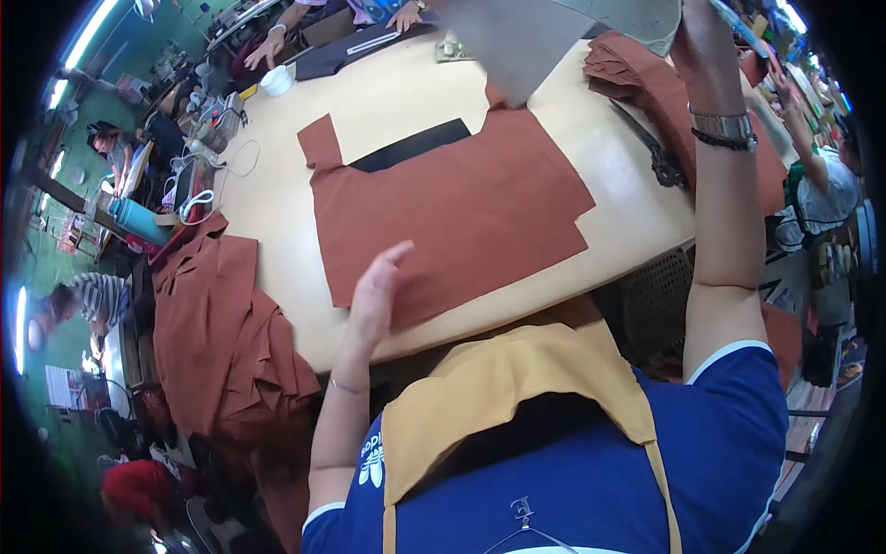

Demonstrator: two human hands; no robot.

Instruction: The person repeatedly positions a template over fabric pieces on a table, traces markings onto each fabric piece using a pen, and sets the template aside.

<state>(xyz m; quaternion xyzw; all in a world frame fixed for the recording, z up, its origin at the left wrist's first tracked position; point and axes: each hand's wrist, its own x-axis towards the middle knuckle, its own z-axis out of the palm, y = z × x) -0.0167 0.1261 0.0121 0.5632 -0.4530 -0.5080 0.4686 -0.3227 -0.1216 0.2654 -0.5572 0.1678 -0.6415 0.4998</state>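
Observation:
A flat reddish-brown cloth piece (452, 212) with cut-out corners lies on the table. A black piece (415, 148) shows at its far edge. Just over the near left part of the cloth is my left hand (374, 291), fingers extended and slightly blurred, holding nothing. My right hand (703, 46) is raised at the upper right, gripping a stiff grey pattern sheet (517, 46). That sheet is lifted above the table and blurred; its low corner overlaps the cloth's far right tab. Part of the sheet is cut off by the top edge of the view.
Black-handled scissors (660, 157) lie on the table (637, 217) at right, beside a brown cloth pile (637, 69). More brown cloth (221, 342) hangs at left. A white cup (276, 81), a cable (245, 157) and a blue bottle (138, 220) are at left. A co-worker's hands (266, 51) are across the table.

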